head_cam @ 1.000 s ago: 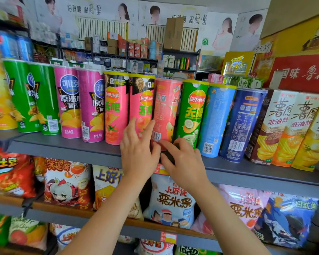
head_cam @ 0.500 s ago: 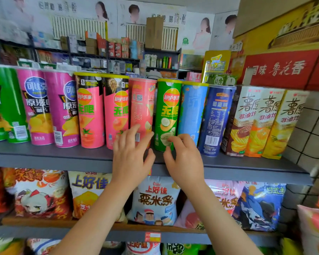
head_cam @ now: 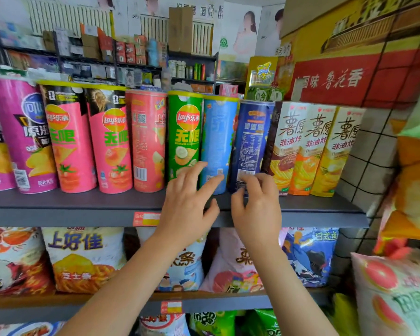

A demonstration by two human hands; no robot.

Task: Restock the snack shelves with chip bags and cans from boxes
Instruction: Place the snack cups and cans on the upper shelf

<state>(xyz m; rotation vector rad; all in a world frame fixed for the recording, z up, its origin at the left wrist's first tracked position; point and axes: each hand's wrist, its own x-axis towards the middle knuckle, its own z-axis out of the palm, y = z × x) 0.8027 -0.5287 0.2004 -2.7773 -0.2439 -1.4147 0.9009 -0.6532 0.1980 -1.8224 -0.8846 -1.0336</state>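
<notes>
Nearest: chip bags [head_cam: 85, 258] on lower shelf, behind both forearms. Left hand [head_cam: 187, 207] fingers spread fairly wide, tips at base of green can [head_cam: 183, 139] & light-blue can [head_cam: 217, 144]; grips nothing. Right hand [head_cam: 257, 212] fingers curled narrow in front of foot of dark-blue can [head_cam: 251, 144]; can't tell if it actually pinches it. Cans stand upright in a row on grey shelf [head_cam: 70, 209], w/ pink cans [head_cam: 90, 141] to the left, tall boxes [head_cam: 310, 151] to the right. Far back: another stocked rack [head_cam: 95, 57].
</notes>
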